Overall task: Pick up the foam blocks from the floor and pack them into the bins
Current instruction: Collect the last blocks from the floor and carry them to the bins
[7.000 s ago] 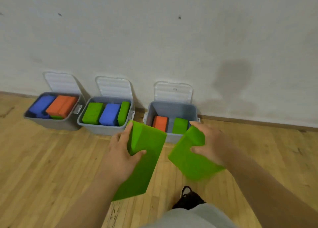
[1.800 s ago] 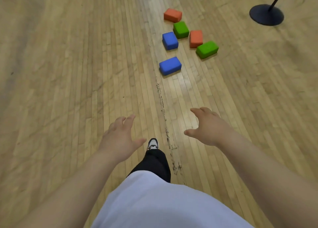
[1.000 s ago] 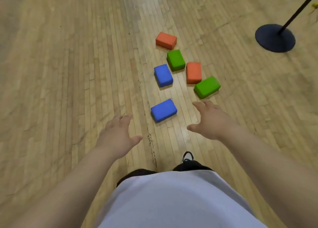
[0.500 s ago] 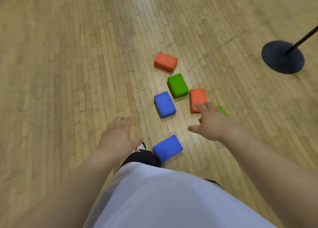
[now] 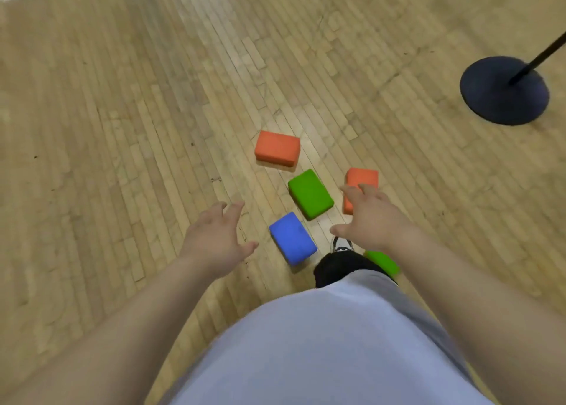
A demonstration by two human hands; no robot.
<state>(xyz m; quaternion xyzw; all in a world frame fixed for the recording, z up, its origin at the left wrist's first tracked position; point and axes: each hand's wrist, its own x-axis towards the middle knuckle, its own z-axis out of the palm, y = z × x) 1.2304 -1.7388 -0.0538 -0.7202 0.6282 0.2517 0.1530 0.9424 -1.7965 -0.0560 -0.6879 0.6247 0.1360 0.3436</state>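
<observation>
Foam blocks lie on the wooden floor in front of me. An orange block (image 5: 277, 150) is farthest. A green block (image 5: 310, 194) lies nearer, and a blue block (image 5: 292, 238) nearer still. A second orange block (image 5: 361, 178) is partly covered by my right hand (image 5: 369, 218). Another green block (image 5: 382, 261) peeks out under my right forearm beside my leg. My left hand (image 5: 216, 239) hovers left of the blue block. Both hands are open, fingers spread, holding nothing. No bins are in sight.
A dark round stand base (image 5: 502, 91) with a slanted pole sits on the floor at the right. My shoe (image 5: 342, 245) and dark trouser leg stand between the blue block and the nearer green block. Bare wooden floor stretches to the left and ahead.
I have walked closer to the blocks, so they sit lower and larger in view. The nearest blue block has gone out of sight beneath me. Both hands stay open and empty.
</observation>
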